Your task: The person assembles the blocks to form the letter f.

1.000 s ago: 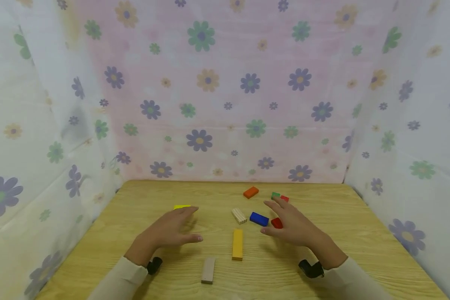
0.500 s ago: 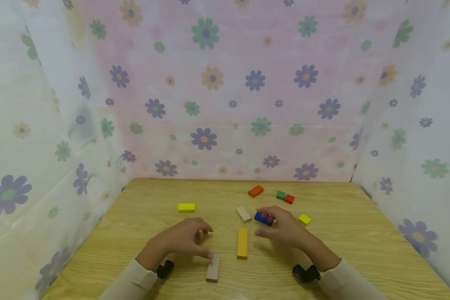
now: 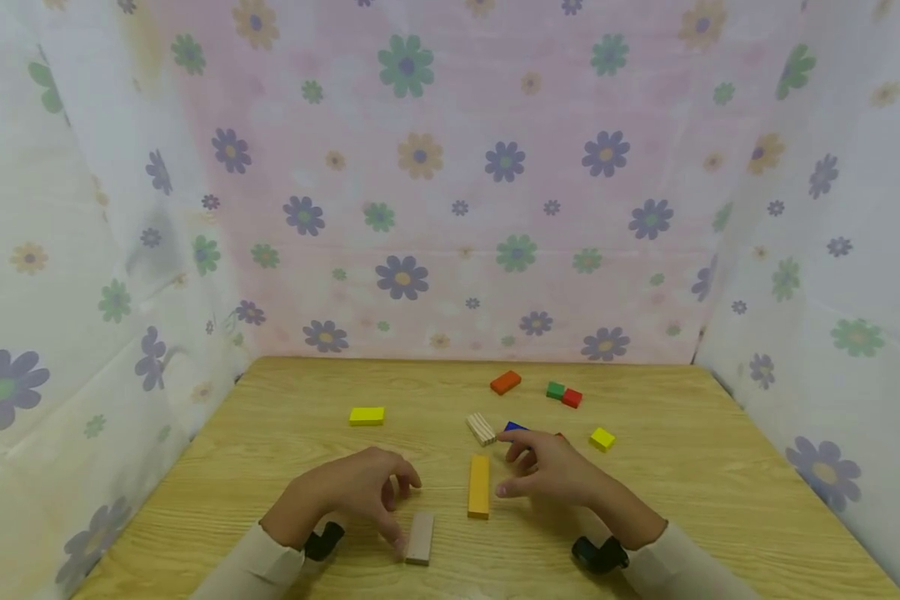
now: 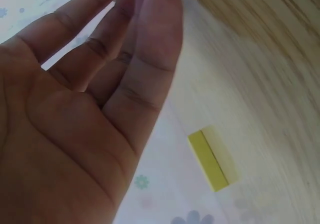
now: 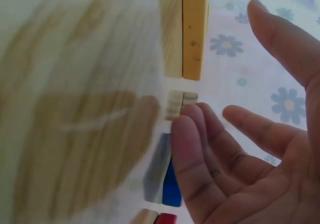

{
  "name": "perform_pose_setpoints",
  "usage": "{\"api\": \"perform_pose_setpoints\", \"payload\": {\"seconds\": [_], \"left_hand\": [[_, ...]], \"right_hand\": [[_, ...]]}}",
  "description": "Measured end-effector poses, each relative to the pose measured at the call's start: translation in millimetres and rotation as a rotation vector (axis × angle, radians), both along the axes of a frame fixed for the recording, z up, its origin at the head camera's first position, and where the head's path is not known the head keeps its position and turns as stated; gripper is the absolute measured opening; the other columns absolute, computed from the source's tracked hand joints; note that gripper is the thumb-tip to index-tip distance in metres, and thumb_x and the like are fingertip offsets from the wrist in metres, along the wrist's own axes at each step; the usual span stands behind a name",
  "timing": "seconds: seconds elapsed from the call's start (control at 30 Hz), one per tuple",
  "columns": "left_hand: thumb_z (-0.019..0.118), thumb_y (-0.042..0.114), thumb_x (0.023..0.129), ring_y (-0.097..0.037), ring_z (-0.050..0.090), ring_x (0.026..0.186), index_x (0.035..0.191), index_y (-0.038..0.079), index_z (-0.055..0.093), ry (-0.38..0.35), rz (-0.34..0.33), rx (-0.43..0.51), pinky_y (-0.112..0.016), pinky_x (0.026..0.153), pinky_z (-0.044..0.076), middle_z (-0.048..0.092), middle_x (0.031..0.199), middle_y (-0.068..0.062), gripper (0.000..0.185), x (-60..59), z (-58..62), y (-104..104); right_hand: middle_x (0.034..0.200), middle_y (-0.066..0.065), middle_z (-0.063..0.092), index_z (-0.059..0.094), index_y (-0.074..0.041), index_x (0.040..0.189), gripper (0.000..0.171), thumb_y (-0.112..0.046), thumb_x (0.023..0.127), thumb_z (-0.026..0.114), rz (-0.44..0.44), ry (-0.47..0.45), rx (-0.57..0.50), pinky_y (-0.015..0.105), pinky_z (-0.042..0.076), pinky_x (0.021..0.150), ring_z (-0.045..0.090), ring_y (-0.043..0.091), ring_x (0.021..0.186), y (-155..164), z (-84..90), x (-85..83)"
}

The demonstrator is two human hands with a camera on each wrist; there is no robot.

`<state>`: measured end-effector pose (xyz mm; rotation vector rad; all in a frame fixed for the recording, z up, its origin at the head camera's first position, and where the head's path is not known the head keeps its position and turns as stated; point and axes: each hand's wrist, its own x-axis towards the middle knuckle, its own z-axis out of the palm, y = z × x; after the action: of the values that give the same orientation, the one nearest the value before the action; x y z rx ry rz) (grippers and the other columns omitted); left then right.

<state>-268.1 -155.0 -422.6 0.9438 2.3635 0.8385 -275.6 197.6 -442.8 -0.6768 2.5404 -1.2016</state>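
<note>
My left hand (image 3: 393,504) hovers low over the wooden table (image 3: 682,500), fingers loosely bent and holding nothing. Its fingertips come down right beside a tan block (image 3: 420,537); whether they touch it is unclear. In the left wrist view the palm (image 4: 100,99) is open, and a yellow block (image 4: 212,160) lies beyond it. My right hand (image 3: 513,471) is relaxed and empty, its thumb close to a long orange-yellow block (image 3: 478,486). It partly hides a blue block (image 3: 515,427). The right wrist view shows spread fingers (image 5: 195,149) near the long block (image 5: 194,29), a striped wooden block (image 5: 181,104) and the blue block (image 5: 171,186).
A flat yellow block (image 3: 367,415) lies at the left and a striped wooden block (image 3: 482,428) in the middle. Further back are an orange block (image 3: 506,382) and a green block (image 3: 555,389) touching a red one (image 3: 572,398). A small yellow block (image 3: 602,438) lies at the right. Flowered curtains wall three sides.
My left hand drew back from the flat yellow block to the tan block and bent its fingers. My right hand slid left and nearer, uncovering the small yellow block.
</note>
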Motion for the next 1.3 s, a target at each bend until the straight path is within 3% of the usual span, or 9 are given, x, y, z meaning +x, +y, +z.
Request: {"api": "perform_pose_setpoints", "payload": {"seconds": [0.2, 0.33, 0.5, 0.73, 1.3], "left_hand": [[0.098, 0.034, 0.069, -0.009, 0.066, 0.086, 0.121, 0.017, 0.071, 0.014, -0.007, -0.013, -0.023, 0.075, 0.056, 0.067, 0.107, 0.01, 0.061, 7.4, 2.6, 1], [0.098, 0.035, 0.069, -0.006, 0.064, 0.084, 0.12, 0.018, 0.069, 0.039, -0.012, -0.041, -0.023, 0.075, 0.055, 0.066, 0.105, 0.011, 0.061, 11.2, 2.7, 3], [0.098, 0.035, 0.068, -0.004, 0.062, 0.083, 0.113, 0.021, 0.069, 0.073, -0.014, -0.074, -0.023, 0.074, 0.054, 0.064, 0.102, 0.012, 0.056, 13.4, 2.4, 6], [0.098, 0.042, 0.067, -0.002, 0.061, 0.085, 0.106, 0.027, 0.07, 0.151, -0.019, -0.13, -0.022, 0.074, 0.053, 0.063, 0.101, 0.016, 0.051, 12.9, 3.5, 5], [0.098, 0.04, 0.068, -0.001, 0.058, 0.082, 0.1, 0.025, 0.072, 0.176, -0.038, -0.105, -0.02, 0.073, 0.052, 0.064, 0.097, 0.017, 0.044, 14.5, 2.8, 9]], "right_hand": [[0.118, 0.006, 0.064, 0.05, -0.01, 0.152, 0.086, -0.038, 0.082, 0.089, 0.005, -0.081, 0.009, 0.034, 0.056, 0.083, 0.064, 0.019, 0.102, -7, 1.0, 3.6], [0.121, 0.005, 0.064, 0.049, -0.009, 0.153, 0.089, -0.039, 0.08, 0.09, 0.019, -0.085, 0.043, 0.037, 0.056, 0.086, 0.063, 0.019, 0.104, -12, 1.0, 5.9], [0.12, 0.003, 0.066, 0.05, -0.01, 0.152, 0.093, -0.042, 0.077, 0.092, 0.019, -0.052, 0.14, 0.039, 0.056, 0.087, 0.061, 0.016, 0.102, -16, 1.5, 5.4], [0.114, 0.003, 0.065, 0.051, -0.013, 0.152, 0.095, -0.046, 0.074, 0.094, 0.037, 0.031, 0.21, 0.034, 0.053, 0.077, 0.061, 0.016, 0.092, -22, 6.3, -2.5], [0.124, 0.01, 0.066, 0.055, -0.011, 0.149, 0.094, -0.048, 0.072, 0.094, 0.057, 0.069, 0.219, 0.03, 0.052, 0.073, 0.061, 0.019, 0.094, -25, 7.3, 3.0]]}}
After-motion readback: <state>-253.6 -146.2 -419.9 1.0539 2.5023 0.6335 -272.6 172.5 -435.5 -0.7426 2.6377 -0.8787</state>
